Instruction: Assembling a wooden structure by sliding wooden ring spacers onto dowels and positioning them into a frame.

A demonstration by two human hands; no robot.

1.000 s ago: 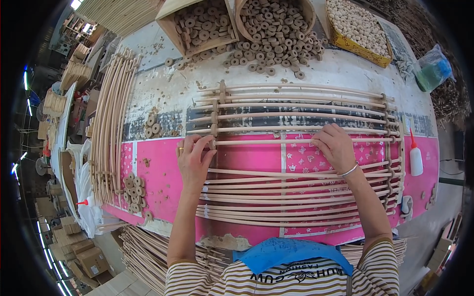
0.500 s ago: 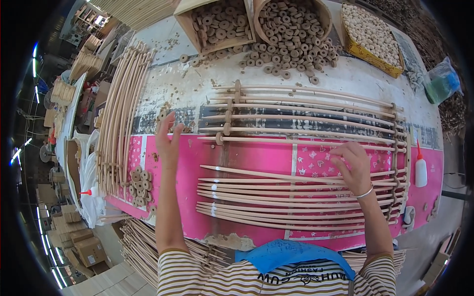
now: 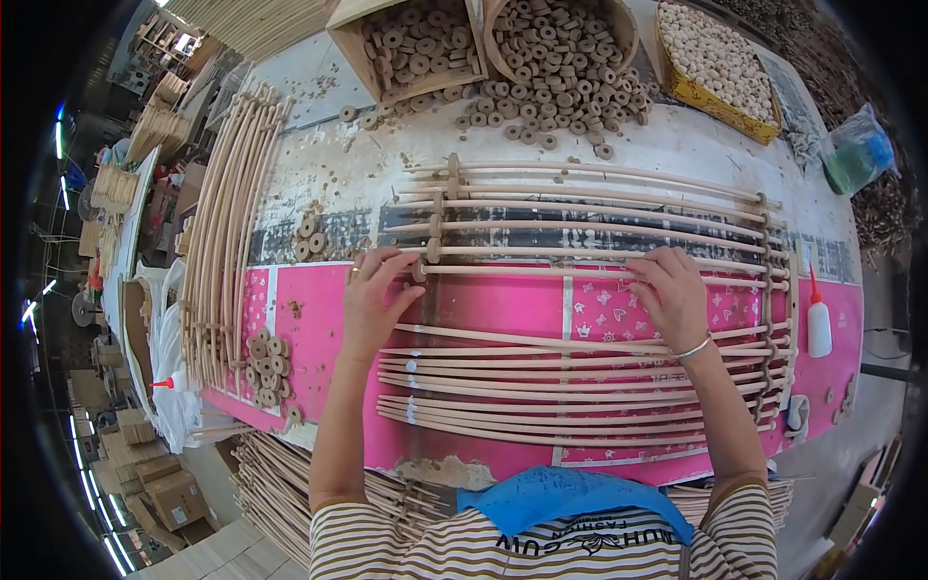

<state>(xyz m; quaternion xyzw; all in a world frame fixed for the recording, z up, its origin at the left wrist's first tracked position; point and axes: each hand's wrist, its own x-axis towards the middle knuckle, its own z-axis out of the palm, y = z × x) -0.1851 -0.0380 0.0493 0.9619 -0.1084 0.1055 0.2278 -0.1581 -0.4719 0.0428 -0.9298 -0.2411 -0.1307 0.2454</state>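
Note:
My left hand is at the left end of a thin wooden rod, finger and thumb closed about a small round wooden ring there. Whether a second ring is inside my fingers is hidden. Farther right, my right hand has its finger and thumb curled around the same rod. Beyond it lie several more rods, with upright wooden rings near their left ends. Between my hands and body, a group of bare-ended rods fans out. All these rods join crosspieces on the right.
A wooden box and a round tub of rings stand at the back, beside a yellow tray of pale beads. Finished-looking racks lie left, near loose rings. A white glue bottle stands right.
My left hand has moved right, from above loose rings on the table to the rod's end, and its fingers have closed. My right hand has shifted slightly left and up to the rod.

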